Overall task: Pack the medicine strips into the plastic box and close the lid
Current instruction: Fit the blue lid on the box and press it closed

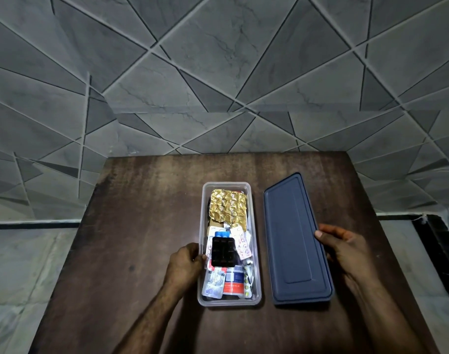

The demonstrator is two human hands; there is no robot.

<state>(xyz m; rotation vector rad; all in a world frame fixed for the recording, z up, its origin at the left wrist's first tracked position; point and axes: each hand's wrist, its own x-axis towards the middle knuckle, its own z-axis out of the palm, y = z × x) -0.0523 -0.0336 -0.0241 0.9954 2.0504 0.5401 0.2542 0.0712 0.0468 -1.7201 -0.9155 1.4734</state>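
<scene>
The right hand (pixel 342 247) is resting against the right long edge of the blue lid (pixel 294 241), thumb lying over the rim and the other digits curling at the side; it is gripping that edge lightly, though whether the fingers reach underneath cannot be told. The left hand (pixel 187 261) is pressing its fingertips against the left wall of the clear plastic box (pixel 254 295), part-curled and holding nothing else, apparently steadying it.

The lid is lying flat on the wooden table (pixel 141 226), just beside the box at its 3 o'clock, not touching it. Both are lying with long axes running 12 to 6, nearly parallel, the lid's far end tilting slightly toward 1 o'clock. From the right hand, the box opening is sitting at 9 o'clock, across the lid's width. The right hand is the nearer one to the lid; the left is already occupying the box.

Inside the box, the medicine strips (pixel 240 245) are lying heaped: a gold foil strip (pixel 227 204) at the 12 o'clock end, a dark blister strip (pixel 223 252) near the middle, white and printed packs toward 6 o'clock. No strips are showing on the table, so packing appears done.

Judgement: the lid needs lifting, shifting toward 9 o'clock and squaring with the rim. The gold foil is appearing to ride high and may obstruct seating.
</scene>
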